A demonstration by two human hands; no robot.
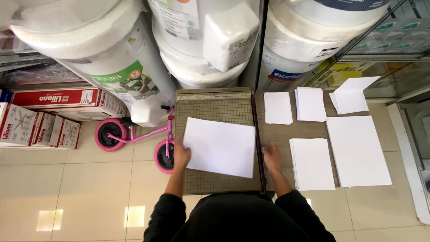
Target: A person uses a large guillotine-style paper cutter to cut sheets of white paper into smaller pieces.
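On the gridded brown paper cutter board [215,107], a thin, floppy white paper sheet [220,146] lies askew; left hand [181,154] pinches its left edge, right hand [271,157] rests open, empty, beside the cutter's right edge. Likely best held by its edges.

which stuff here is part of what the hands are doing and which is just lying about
In use:
- left hand
- right hand
- large white paper sheet
- gridded brown paper cutter board
- white cut paper stacks

Lying about:
- pink balance bike
- big white buckets
- red and white cardboard boxes
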